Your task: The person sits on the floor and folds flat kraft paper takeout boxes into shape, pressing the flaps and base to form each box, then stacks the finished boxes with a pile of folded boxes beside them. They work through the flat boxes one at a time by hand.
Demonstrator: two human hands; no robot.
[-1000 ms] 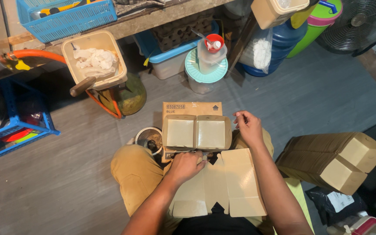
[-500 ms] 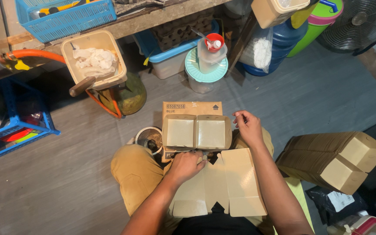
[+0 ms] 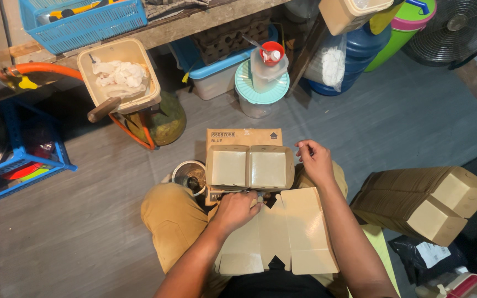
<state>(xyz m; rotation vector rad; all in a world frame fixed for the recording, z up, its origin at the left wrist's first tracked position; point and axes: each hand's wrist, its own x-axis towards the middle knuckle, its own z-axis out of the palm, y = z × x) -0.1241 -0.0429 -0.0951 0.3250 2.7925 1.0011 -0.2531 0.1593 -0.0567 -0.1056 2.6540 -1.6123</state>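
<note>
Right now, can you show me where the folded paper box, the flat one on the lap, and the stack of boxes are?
folded paper box [image 3: 249, 168], head view, on its inside bottom.
flat box blank [image 3: 305, 232], head view, on its right panel.
stack of nested boxes [image 3: 415, 198], head view, on its brown side.

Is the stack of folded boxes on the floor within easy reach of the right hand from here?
Probably yes: the right hand is at the formed box's edge, and nothing stands between it and the stack of folded boxes beside the knee.
</note>
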